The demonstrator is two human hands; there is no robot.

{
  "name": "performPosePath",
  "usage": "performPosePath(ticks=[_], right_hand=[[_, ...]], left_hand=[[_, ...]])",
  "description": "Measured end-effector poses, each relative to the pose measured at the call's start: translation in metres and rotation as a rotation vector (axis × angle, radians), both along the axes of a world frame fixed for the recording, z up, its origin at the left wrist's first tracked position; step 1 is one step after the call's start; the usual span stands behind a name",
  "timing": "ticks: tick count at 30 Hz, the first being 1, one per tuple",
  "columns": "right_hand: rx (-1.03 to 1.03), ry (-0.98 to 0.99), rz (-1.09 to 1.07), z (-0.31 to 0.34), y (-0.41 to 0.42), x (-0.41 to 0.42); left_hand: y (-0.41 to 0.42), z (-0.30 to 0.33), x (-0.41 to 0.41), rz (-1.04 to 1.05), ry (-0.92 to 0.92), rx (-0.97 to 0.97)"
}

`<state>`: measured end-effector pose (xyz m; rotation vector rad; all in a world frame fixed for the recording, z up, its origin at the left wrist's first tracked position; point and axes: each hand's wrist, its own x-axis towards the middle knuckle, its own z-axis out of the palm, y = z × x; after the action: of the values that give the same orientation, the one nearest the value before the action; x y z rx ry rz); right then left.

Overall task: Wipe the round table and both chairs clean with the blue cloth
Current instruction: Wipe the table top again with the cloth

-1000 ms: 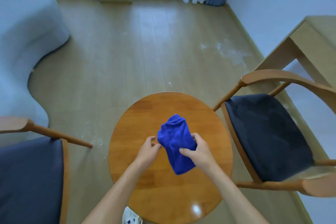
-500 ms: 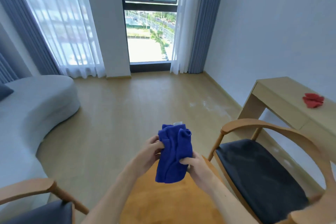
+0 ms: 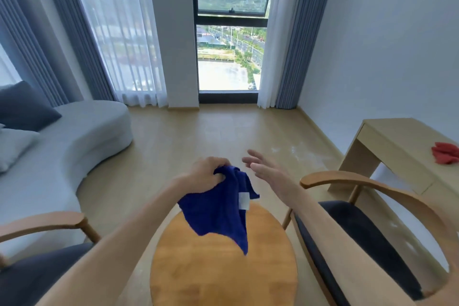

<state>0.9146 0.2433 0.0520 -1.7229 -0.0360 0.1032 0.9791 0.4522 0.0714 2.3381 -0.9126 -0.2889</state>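
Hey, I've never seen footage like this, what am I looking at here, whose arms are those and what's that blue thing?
There is no machine here: a person wears a camera on the head, looking forward and down, so the arms are their own. The left hand has a grip on a blue cloth, which hangs above a round wooden table. The right hand is open and holds nothing. A wooden chair with a dark seat stands on each side, left chair and right chair. Further right, a red cloth lies on a desk.

round table between two chairs, sofa left
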Motion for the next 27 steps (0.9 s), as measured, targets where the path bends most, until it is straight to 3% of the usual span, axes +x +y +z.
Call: performPosePath(ticks=[3, 9, 13, 18, 20, 24, 27], right_hand=[[-0.362, -0.056, 0.148, 0.013, 0.012, -0.007], [-0.677, -0.222, 0.02, 0.007, 0.032, -0.012], [-0.478, -0.255, -0.057, 0.021, 0.042, -0.017], [-0.055, -0.156, -0.123, 0.036, 0.045, -0.024], [0.029, -0.127, -0.161, 0.035, 0.04, -0.023], [-0.059, -0.093, -0.217, 0.032, 0.038, -0.026], [-0.137, -0.077, -0.233, 0.026, 0.041, -0.028]], left_hand=[[-0.007, 0.005, -0.012, -0.007, -0.021, 0.061], [-0.001, 0.016, -0.026, 0.075, 0.021, 0.021], [0.019, 0.016, -0.034, 0.145, 0.104, -0.161], [0.059, 0.0, -0.043, 0.115, 0.338, -0.14], [0.067, -0.006, -0.044, 0.196, 0.363, -0.281], [0.074, 0.001, -0.039, 0.355, 0.339, -0.549], [0.074, 0.01, -0.038, 0.36, 0.342, -0.615]])
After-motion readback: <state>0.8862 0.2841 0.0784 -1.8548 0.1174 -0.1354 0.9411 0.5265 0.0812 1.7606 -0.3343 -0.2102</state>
